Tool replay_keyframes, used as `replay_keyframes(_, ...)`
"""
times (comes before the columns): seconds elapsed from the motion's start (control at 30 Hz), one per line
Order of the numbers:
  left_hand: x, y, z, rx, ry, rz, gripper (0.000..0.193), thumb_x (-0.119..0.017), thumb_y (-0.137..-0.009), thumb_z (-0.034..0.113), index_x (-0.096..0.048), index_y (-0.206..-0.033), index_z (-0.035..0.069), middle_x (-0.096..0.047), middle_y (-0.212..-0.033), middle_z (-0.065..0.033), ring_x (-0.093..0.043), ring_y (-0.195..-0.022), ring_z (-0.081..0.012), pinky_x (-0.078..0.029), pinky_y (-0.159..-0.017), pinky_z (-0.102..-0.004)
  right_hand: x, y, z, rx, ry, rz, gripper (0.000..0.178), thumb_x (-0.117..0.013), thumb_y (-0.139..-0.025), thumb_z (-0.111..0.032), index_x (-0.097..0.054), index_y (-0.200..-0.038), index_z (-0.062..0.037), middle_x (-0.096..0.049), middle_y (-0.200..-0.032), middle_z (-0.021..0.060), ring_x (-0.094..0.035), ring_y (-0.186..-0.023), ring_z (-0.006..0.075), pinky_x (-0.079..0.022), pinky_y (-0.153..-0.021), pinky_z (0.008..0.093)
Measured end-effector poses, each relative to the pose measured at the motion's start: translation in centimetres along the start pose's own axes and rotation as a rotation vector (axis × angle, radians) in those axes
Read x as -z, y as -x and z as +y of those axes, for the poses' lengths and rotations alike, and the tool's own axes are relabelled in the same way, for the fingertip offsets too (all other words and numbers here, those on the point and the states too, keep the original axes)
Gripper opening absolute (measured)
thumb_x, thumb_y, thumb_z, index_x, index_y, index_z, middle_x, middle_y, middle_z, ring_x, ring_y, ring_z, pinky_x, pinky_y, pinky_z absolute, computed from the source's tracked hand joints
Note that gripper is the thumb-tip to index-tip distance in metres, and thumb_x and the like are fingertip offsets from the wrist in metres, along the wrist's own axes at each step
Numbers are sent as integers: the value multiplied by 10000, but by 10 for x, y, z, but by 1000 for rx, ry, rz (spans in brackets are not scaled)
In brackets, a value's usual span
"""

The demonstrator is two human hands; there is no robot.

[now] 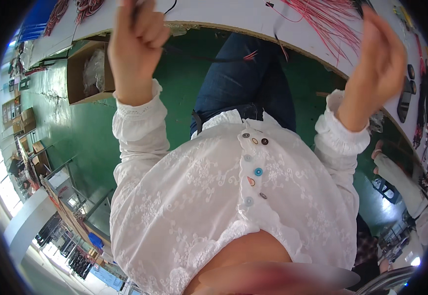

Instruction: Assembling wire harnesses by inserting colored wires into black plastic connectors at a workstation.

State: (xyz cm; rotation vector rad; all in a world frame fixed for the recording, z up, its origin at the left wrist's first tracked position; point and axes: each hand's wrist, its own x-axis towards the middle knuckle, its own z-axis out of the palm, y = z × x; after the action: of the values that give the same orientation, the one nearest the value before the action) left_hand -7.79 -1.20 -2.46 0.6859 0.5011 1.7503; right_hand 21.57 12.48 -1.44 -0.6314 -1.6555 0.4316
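My left hand (140, 37) is raised over the near table edge at the upper left, with its fingers curled round a dark piece that looks like part of a black cable. A black cable (204, 60) runs from beside this hand across above my lap and ends in bare red wire tips (251, 55). At the upper right, my right hand (377, 66) has its fingers drawn together, next to a dark piece at the top edge. What it grips is partly cut off and blurred. Beside it a loose bundle of thin red wires (317, 24) fans out on the white table (224, 12).
Coiled dark red wires (87, 10) and a blue bin (38, 22) are at the far left. A cardboard box (76, 73) with clear plastic stands below the table on the green floor (93, 147). Black parts (405, 101) lie on the table's right side. Another person's leg (401, 182) shows at right.
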Motion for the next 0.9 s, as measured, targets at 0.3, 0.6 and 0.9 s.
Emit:
replay_keyframes(0.3, 30, 14, -33, -158, 292, 111, 287, -501, -1053, 306, -612, -1182, 75, -231, -635, 59, -164, -508, -58, -144, -436, -237, -1, 139, -2, -1238, -983, -395, 412, -467, -1063, -276, -516, -1369, -6, -620, -1262, 150, -651, -1053, 199, -523, -874, 274)
replay_keyframes(0.6, 39, 37, -86, -161, 198, 330, 287, -508, -1050, 342, -617, -1162, 101, -218, -631, 60, -156, -507, -60, -148, -436, -240, 4, 129, 11, -1092, -852, -161, 363, -577, -1019, -245, -596, -1290, -4, -656, -1220, 149, -680, -1015, 212, -560, -867, 312)
replay_keyframes(0.9, 15, 34, -98, -171, 59, 406, 297, -478, -1060, 377, -596, -1132, 114, -216, -610, 60, -151, -499, -54, -151, -436, -240, 5, 127, 13, -1090, -694, -16, 294, -612, -1000, -211, -662, -1200, 0, -707, -1122, 143, -698, -948, 190, -575, -802, 295)
